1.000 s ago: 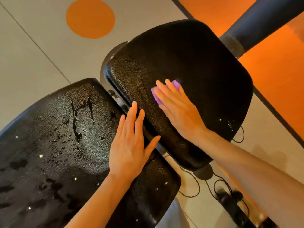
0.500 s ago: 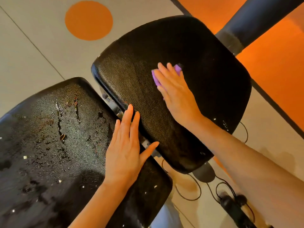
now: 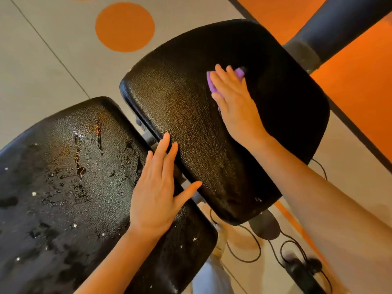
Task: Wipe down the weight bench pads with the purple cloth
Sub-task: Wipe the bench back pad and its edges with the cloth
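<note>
Two black textured bench pads fill the view. The seat pad (image 3: 180,98) lies at upper right and looks mostly dry. The long back pad (image 3: 63,187) at lower left is wet, with streaks and white specks. My right hand (image 3: 235,105) presses flat on the purple cloth (image 3: 211,84) near the seat pad's middle; only the cloth's edges show past my fingers. My left hand (image 3: 159,187) rests flat with fingers apart on the back pad's edge, its fingertips reaching across the gap onto the seat pad.
Grey floor with an orange circle (image 3: 125,26) lies beyond the pads, and an orange floor area (image 3: 360,81) at right. A thick black post (image 3: 339,24) rises at upper right. Black cables (image 3: 244,251) and a dark plug block (image 3: 301,270) lie below the seat pad.
My right hand has slid the purple cloth farther up and away across the seat pad. My left hand has stayed planted at the gap between the pads.
</note>
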`<control>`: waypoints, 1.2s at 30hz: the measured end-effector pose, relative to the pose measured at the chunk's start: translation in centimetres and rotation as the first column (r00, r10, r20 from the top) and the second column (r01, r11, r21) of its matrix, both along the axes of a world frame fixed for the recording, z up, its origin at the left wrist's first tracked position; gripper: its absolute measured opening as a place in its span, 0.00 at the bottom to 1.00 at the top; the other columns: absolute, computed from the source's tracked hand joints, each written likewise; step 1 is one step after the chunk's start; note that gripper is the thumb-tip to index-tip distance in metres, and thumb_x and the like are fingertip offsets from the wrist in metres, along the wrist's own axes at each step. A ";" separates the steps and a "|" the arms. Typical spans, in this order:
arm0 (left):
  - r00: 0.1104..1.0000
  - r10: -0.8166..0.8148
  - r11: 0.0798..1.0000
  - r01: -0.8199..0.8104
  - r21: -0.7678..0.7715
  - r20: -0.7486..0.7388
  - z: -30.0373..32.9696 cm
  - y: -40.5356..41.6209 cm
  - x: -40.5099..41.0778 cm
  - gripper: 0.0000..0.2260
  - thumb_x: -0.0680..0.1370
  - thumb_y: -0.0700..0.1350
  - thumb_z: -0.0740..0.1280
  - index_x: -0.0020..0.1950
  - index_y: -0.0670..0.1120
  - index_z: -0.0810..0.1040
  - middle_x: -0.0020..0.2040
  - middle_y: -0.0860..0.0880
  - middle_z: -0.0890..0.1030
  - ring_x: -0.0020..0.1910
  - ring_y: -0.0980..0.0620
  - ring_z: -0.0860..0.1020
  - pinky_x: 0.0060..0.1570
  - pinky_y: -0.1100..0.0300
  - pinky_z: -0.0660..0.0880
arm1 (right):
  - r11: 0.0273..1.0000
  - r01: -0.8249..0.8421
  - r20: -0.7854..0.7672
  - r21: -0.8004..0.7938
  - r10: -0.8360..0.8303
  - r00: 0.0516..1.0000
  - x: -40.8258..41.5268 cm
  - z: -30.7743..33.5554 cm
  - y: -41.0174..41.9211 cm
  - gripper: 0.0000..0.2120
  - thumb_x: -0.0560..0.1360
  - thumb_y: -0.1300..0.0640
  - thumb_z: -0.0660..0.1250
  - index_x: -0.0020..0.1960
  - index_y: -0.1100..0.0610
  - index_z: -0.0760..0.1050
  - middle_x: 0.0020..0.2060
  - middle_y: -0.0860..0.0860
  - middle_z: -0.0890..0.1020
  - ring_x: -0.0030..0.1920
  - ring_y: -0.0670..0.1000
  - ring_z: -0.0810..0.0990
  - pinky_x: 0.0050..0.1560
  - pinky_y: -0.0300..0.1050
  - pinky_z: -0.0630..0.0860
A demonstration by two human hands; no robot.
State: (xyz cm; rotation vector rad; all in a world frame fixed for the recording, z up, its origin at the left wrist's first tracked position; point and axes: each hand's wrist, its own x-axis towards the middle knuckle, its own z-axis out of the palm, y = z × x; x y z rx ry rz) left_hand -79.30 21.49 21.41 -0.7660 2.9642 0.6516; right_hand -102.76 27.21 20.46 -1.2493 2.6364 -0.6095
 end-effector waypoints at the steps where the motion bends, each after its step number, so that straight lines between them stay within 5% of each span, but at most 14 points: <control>1: 1.000 -0.001 1.000 0.001 -0.004 -0.003 0.0 0.0 0.0 0.38 0.76 0.66 0.58 0.78 0.42 0.58 0.80 0.48 0.55 0.78 0.52 0.55 0.77 0.53 0.51 | 1.000 0.013 0.013 -0.012 -0.013 1.000 1.4 0.1 1.8 0.22 0.82 0.54 0.49 0.74 0.58 0.63 0.74 0.54 0.64 0.76 0.53 0.57 0.75 0.58 0.55; 4: 1.000 0.002 1.000 -0.002 0.001 -0.003 0.0 0.0 0.0 0.38 0.76 0.66 0.58 0.78 0.43 0.58 0.80 0.48 0.55 0.78 0.52 0.56 0.76 0.52 0.53 | 1.000 -0.027 0.076 -0.011 0.028 0.997 7.1 1.0 9.5 0.22 0.82 0.53 0.50 0.74 0.57 0.61 0.74 0.52 0.64 0.76 0.51 0.56 0.75 0.57 0.58; 7: 1.000 0.004 1.000 -0.004 0.003 -0.010 0.1 0.0 0.1 0.38 0.76 0.66 0.58 0.78 0.43 0.58 0.80 0.48 0.55 0.78 0.51 0.56 0.77 0.53 0.52 | 0.995 -0.098 0.083 -0.032 0.101 0.991 4.5 0.8 8.6 0.21 0.81 0.55 0.51 0.73 0.59 0.63 0.73 0.55 0.65 0.76 0.55 0.58 0.75 0.56 0.55; 10: 1.000 -0.003 1.000 0.003 -0.012 -0.021 0.1 0.0 0.1 0.38 0.76 0.66 0.58 0.78 0.43 0.58 0.80 0.48 0.55 0.78 0.51 0.57 0.77 0.52 0.53 | 0.998 0.061 0.070 -0.034 -0.059 0.996 -1.9 0.2 2.1 0.20 0.82 0.60 0.53 0.73 0.61 0.64 0.74 0.59 0.64 0.75 0.59 0.58 0.75 0.55 0.50; 13: 1.000 0.001 1.000 -0.001 -0.022 -0.020 0.1 0.1 0.1 0.38 0.77 0.66 0.57 0.78 0.43 0.57 0.80 0.47 0.56 0.78 0.50 0.57 0.77 0.51 0.54 | 0.989 0.146 0.058 -0.028 -0.144 0.988 0.2 0.1 2.3 0.20 0.83 0.58 0.52 0.74 0.57 0.63 0.75 0.54 0.63 0.76 0.54 0.56 0.75 0.59 0.55; 19: 1.000 0.007 1.000 -0.007 -0.007 -0.016 0.3 0.1 0.1 0.38 0.76 0.66 0.59 0.78 0.42 0.58 0.80 0.47 0.55 0.78 0.50 0.58 0.77 0.53 0.53 | 0.976 -0.216 0.081 0.023 0.213 0.974 10.6 2.0 12.2 0.21 0.81 0.55 0.51 0.73 0.58 0.65 0.73 0.53 0.67 0.75 0.55 0.60 0.70 0.62 0.64; 24: 1.000 0.018 1.000 -0.017 0.014 -0.023 0.1 0.2 0.0 0.39 0.75 0.67 0.58 0.78 0.44 0.57 0.80 0.48 0.54 0.79 0.52 0.56 0.77 0.56 0.50 | 0.999 -0.022 0.026 0.024 0.021 0.999 9.0 0.8 4.1 0.20 0.81 0.59 0.58 0.72 0.58 0.66 0.74 0.54 0.65 0.76 0.56 0.58 0.74 0.61 0.57; 29: 0.999 0.027 1.000 -0.027 0.010 -0.047 0.1 0.2 0.1 0.38 0.76 0.66 0.60 0.77 0.43 0.60 0.80 0.49 0.55 0.78 0.50 0.57 0.77 0.54 0.55 | 0.989 -0.106 -0.041 0.102 0.110 0.993 16.4 1.7 13.8 0.28 0.75 0.64 0.67 0.73 0.56 0.65 0.74 0.52 0.65 0.76 0.54 0.58 0.72 0.59 0.63; 36: 1.000 -0.006 1.000 0.005 -0.021 -0.029 0.3 0.3 0.2 0.38 0.76 0.64 0.61 0.77 0.42 0.59 0.79 0.46 0.56 0.78 0.48 0.56 0.76 0.51 0.55 | 0.971 0.230 -0.152 0.066 -0.218 0.964 11.8 0.2 6.4 0.21 0.80 0.58 0.60 0.72 0.56 0.65 0.73 0.53 0.66 0.75 0.56 0.60 0.74 0.56 0.59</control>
